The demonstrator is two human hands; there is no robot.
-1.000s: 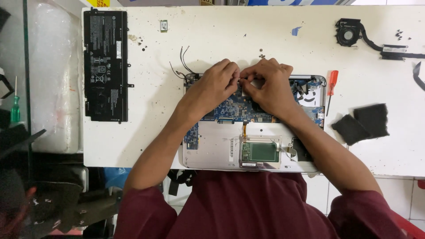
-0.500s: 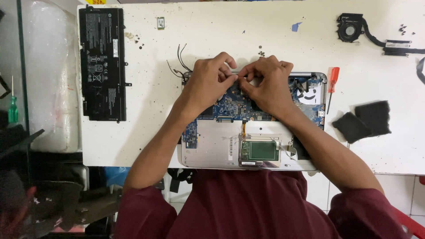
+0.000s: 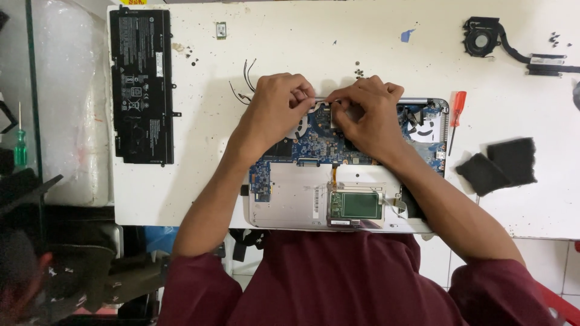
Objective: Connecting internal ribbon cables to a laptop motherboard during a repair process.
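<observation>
At the opened laptop's (image 3: 302,199) top edge on the table (image 3: 374,54), left hand (image 3: 275,111) and right hand (image 3: 365,115) pinch a small part, probably a cable; we pull gently, straight.

On the bench (image 3: 362,42) lay one opened laptop (image 3: 302,199), one flat black battery pack (image 3: 141,84), one cooling fan with its heat pipe (image 3: 483,39), one red-handled screwdriver (image 3: 457,108) and two black foam pads (image 3: 498,166). One green-handled screwdriver (image 3: 20,145) lay beyond the bench's left edge. Two hands were there: one left hand (image 3: 275,111), one right hand (image 3: 368,118).
</observation>
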